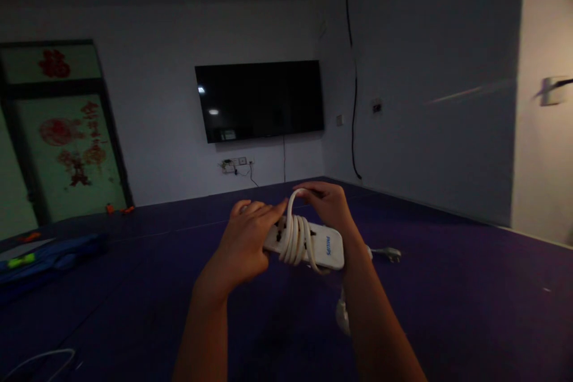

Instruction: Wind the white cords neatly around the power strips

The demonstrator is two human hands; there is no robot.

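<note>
A white power strip (329,246) with blue lettering on its end is held up in front of me. My left hand (248,239) is closed around its left end. Several turns of white cord (295,242) wrap the strip's middle. At the top of the wraps, my right hand (326,200) pinches a raised loop of this cord. Behind my right forearm, a plug with metal prongs (391,253) shows, apparently lower down. A white rounded piece (342,315) hangs or lies beside the same forearm, partly hidden by it; I cannot tell which.
Dark blue-purple matting (147,310) covers the floor. Blue cloth (67,253) lies at the left, and a white cable (49,353) curves at bottom left. A television (264,101) hangs on the far wall above sockets (235,164). Doors stand at left (67,149) and right (544,161).
</note>
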